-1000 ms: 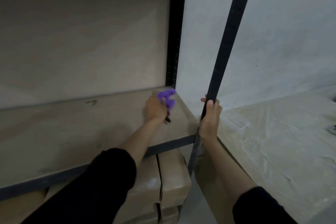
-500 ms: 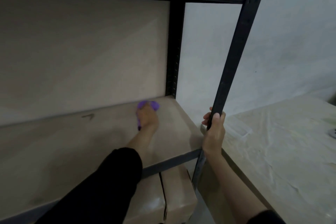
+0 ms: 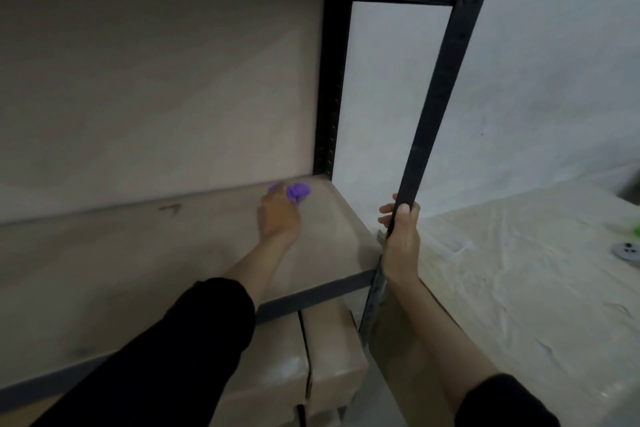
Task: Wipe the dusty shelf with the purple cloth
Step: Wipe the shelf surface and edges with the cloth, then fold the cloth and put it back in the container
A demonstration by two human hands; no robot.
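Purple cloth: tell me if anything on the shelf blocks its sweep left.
Nothing visible does. The left hand holds the purple cloth near the back right corner of the shelf; leftward its board shows only a dark mark.

Left hand (image 3: 280, 215) is down on the shelf (image 3: 121, 270), deep in the back right corner, holding the bunched purple cloth (image 3: 298, 191) against the board beside the rear upright (image 3: 330, 87). Right hand (image 3: 401, 239) wraps around the dark front post (image 3: 440, 80), thumb up the metal, just above the shelf's front rail. Cardboard boxes (image 3: 329, 354) sit stacked underneath. A plastic-covered surface (image 3: 519, 281) spreads off to the right.
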